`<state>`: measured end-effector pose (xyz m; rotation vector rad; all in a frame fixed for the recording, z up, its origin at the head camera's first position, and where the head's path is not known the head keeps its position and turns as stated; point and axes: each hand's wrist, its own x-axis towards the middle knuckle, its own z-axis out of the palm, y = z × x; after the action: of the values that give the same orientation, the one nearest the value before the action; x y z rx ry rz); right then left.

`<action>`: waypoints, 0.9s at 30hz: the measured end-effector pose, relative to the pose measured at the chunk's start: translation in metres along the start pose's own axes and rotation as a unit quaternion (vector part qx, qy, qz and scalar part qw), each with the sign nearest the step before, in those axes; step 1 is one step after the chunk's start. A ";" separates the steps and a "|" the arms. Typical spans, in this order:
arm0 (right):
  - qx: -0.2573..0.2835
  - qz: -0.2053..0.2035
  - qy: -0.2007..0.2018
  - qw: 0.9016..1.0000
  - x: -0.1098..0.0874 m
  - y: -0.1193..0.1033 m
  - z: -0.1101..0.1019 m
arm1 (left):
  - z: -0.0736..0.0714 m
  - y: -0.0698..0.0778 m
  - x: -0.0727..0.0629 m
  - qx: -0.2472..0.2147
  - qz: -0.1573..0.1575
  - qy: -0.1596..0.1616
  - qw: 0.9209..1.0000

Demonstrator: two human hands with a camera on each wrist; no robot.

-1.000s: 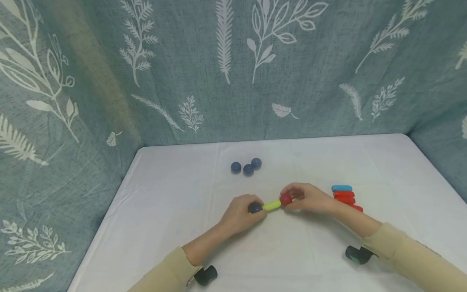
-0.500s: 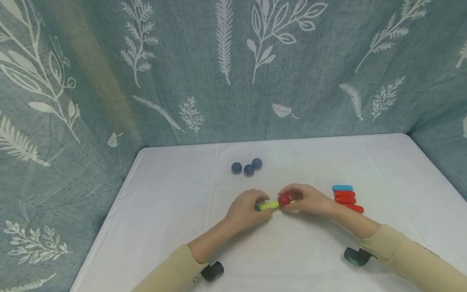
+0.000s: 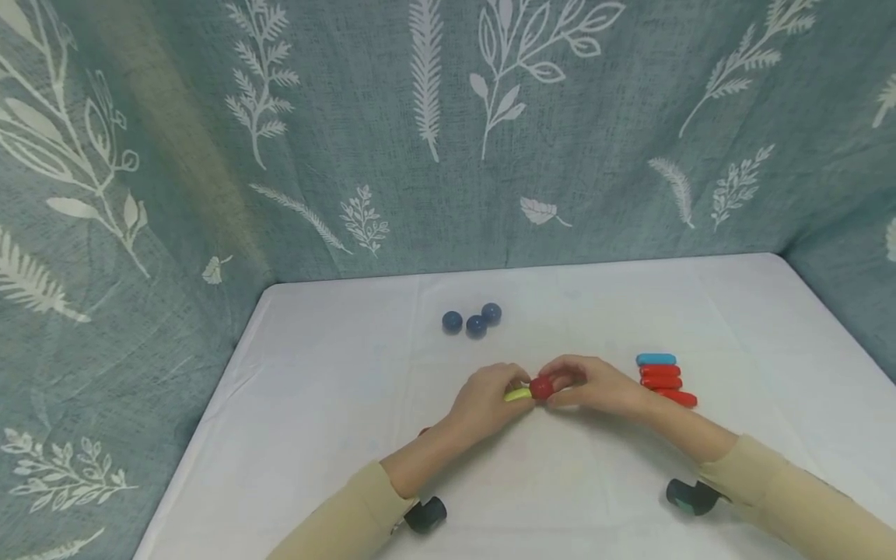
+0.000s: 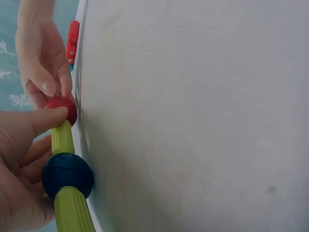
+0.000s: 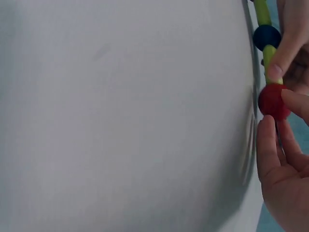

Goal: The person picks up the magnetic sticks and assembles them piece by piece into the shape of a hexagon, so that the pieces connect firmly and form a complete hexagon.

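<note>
A chain of balls joined by ribbed yellow-green sticks runs between the hands. My left hand (image 3: 486, 400) pinches the yellow-green stick (image 4: 63, 137) close to its end, thumb right at the red ball (image 3: 541, 388). With thumb and fingertips, my right hand (image 3: 602, 386) holds that red ball from the other side. Behind the left hand comes a blue ball (image 4: 67, 176), then a second yellow-green stick (image 4: 73, 210). In the head view the left hand hides this blue ball, and a small red piece (image 3: 424, 431) peeks out beside the left wrist.
Three blue balls (image 3: 476, 326) lie together on the white table (image 3: 336, 342) beyond the hands. Right of the right hand, a blue stick (image 3: 656, 359) and several red sticks (image 3: 661, 383) lie in a stack. A patterned cloth (image 3: 448, 194) hangs behind and at the sides.
My left hand has shifted right, from the blue ball onto the yellow-green stick beside the red ball. The red piece by the left wrist has come into view. My right hand has stayed nearly still.
</note>
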<state>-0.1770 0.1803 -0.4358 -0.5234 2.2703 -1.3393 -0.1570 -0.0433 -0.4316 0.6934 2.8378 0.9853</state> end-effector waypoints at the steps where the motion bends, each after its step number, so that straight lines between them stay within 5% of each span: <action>1: -0.004 0.002 0.006 1.000 -0.003 -0.001 -0.003 | 0.000 0.000 -0.001 -0.003 -0.001 -0.001 1.000; 6: -0.082 -0.020 0.072 0.994 -0.020 -0.001 -0.029 | -0.001 -0.002 -0.003 -0.010 -0.008 -0.007 1.000; 10: -0.168 -0.048 0.126 0.977 -0.034 0.004 -0.058 | -0.002 -0.003 -0.005 -0.017 -0.010 -0.010 1.000; 14: -0.208 0.000 0.156 0.966 -0.049 0.012 -0.083 | -0.003 -0.004 -0.006 -0.023 -0.004 -0.009 1.000; 19: -0.215 0.084 0.151 0.961 -0.061 0.027 -0.102 | -0.004 -0.006 -0.007 -0.022 -0.003 -0.005 1.000; 27: -0.210 0.093 0.132 0.964 -0.058 0.037 -0.106 | -0.003 -0.008 -0.009 -0.027 -0.001 -0.001 1.000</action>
<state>-0.1913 0.3042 -0.4124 -0.2630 2.7657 -0.8774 -0.1529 -0.0545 -0.4352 0.6851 2.7976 1.0555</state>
